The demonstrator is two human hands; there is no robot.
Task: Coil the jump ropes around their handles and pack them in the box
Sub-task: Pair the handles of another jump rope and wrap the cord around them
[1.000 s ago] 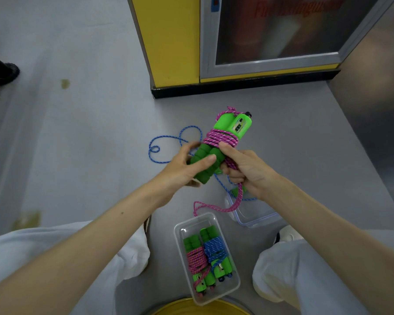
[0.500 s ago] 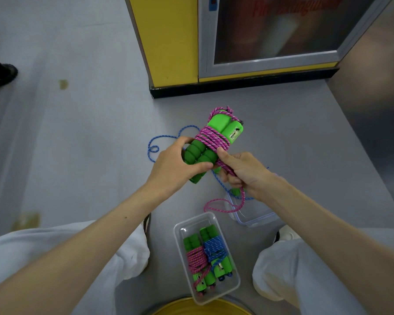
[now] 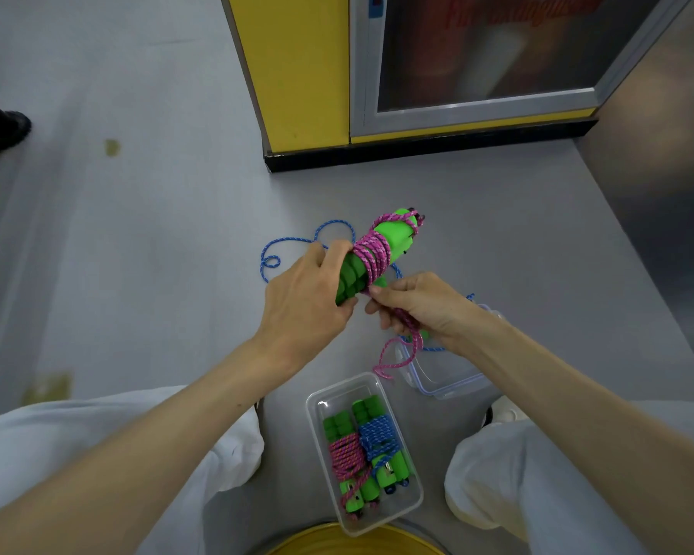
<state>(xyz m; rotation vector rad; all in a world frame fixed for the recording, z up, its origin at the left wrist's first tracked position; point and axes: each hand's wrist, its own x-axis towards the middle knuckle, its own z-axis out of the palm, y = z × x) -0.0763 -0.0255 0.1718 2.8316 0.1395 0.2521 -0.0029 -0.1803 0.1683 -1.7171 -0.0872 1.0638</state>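
**Slack pinch could undo the coil**

The left hand (image 3: 305,298) grips the green handles (image 3: 395,236). The right hand (image 3: 421,306), just beside it, pinches the pink rope (image 3: 371,254) at the coil's edge. If that pinch slackens, the wraps may loosen, and the tail (image 3: 416,340) dangling under the right hand could snag the box (image 3: 325,394) below.

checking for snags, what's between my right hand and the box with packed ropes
Head view: the loose pink rope tail hangs from the right hand toward the box; a clear lid lies beside it.
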